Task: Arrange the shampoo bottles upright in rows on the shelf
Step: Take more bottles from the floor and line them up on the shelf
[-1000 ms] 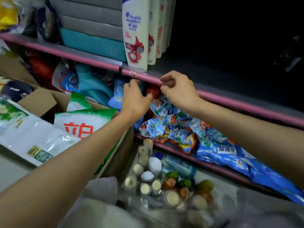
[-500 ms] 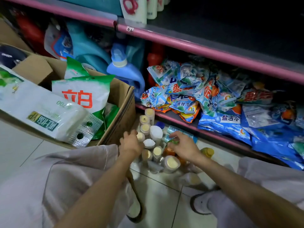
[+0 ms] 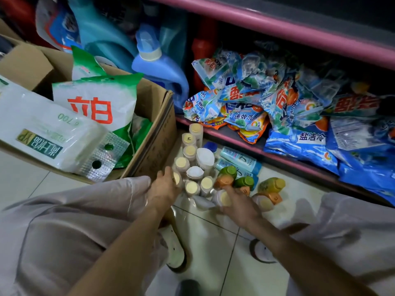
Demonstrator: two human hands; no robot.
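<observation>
Bottles: cluster of small clear plastic shampoo bottles with cream round caps, standing on the tiled floor directly ahead of both hands, beside green- and orange-capped bottles. Change: a second ago both hands were up at the pink shelf rail; they have now dropped to this stock. Left hand curls round a cream-capped bottle at the cluster's near-left edge; right hand grips another lying at the near edge. Judgement: next pair being collected for shelving; much stock remains.
</observation>
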